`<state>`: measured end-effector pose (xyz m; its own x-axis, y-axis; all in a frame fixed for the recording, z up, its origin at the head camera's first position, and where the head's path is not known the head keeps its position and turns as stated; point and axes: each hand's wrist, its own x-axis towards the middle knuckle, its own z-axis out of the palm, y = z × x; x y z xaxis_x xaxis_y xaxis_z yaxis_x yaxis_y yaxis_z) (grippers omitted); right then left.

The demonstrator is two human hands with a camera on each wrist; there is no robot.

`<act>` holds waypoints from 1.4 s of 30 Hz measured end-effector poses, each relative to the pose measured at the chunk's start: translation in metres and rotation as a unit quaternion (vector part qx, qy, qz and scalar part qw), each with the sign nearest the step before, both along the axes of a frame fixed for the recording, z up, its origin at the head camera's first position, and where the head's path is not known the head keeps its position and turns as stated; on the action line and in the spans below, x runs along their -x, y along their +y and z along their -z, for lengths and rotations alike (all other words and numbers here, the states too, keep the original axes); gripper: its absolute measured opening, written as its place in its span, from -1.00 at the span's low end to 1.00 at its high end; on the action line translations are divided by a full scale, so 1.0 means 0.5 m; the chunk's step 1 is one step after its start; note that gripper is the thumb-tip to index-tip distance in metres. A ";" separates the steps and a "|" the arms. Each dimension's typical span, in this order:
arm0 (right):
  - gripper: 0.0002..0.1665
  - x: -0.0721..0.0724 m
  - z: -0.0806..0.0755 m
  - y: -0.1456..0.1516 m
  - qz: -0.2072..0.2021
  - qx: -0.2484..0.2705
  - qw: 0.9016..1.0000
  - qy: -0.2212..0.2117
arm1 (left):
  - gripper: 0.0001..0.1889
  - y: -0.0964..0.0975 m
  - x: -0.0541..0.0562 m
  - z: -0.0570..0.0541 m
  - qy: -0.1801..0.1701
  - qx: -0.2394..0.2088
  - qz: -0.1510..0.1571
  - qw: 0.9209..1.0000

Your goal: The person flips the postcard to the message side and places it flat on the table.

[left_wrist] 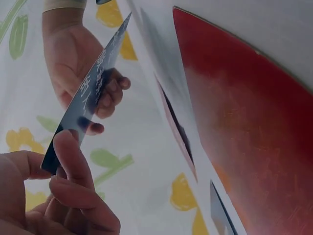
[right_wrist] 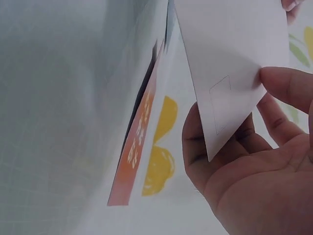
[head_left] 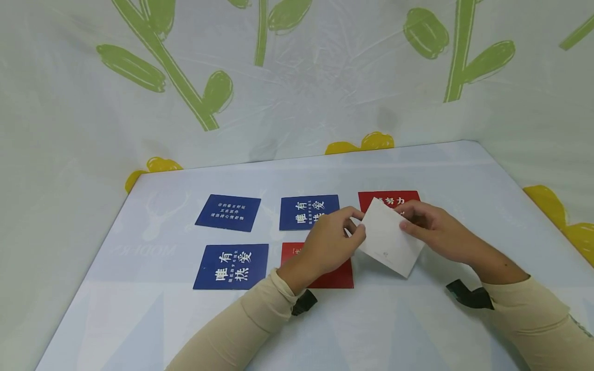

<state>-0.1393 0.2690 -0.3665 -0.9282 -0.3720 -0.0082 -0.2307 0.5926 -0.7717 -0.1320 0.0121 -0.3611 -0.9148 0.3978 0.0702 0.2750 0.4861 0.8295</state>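
A postcard [head_left: 390,239] is held up off the table, tilted, its white back toward the head camera. My left hand [head_left: 331,237] pinches its left edge between thumb and fingers. On the opposite edge, my right hand [head_left: 433,229] grips it, thumb on the white back and fingers behind. From the left wrist, the same postcard [left_wrist: 90,93] shows a dark front with white writing. A stamp box is printed on the white back of the postcard [right_wrist: 222,63] in the right wrist view. Behind it lies a red card [head_left: 366,197], partly covered.
Flat on the white table [head_left: 153,319] lie blue cards at the left, one lettered blue card [head_left: 230,267] nearest me. Another blue card [head_left: 297,212] sits mid-back. Below it, my left arm partly hides a red card [head_left: 336,278]. A plant-patterned cloth [head_left: 315,98] hangs behind.
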 end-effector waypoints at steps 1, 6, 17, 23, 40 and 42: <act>-0.65 0.001 0.000 0.001 -0.001 -0.001 1.000 0.001 | -0.70 0.000 0.000 0.000 -0.002 0.006 0.000 1.000; -0.70 0.002 0.000 0.001 0.004 -0.007 1.000 0.005 | -0.76 -0.001 0.000 -0.001 0.003 0.038 -0.001 0.999; -0.64 0.000 0.007 -0.002 0.018 -0.056 0.998 0.027 | -0.82 -0.001 0.006 -0.001 0.015 0.129 0.003 0.991; -0.62 0.001 0.011 -0.002 0.023 -0.066 0.997 0.046 | -0.80 -0.001 0.011 0.001 -0.005 0.129 0.007 0.992; -0.55 0.002 0.026 -0.001 -0.001 -0.088 0.994 0.070 | -0.79 -0.002 0.014 0.016 -0.024 0.185 0.019 0.982; -0.55 0.001 0.027 0.000 -0.003 -0.092 0.994 0.066 | -0.80 -0.001 0.014 0.018 -0.025 0.204 0.021 0.978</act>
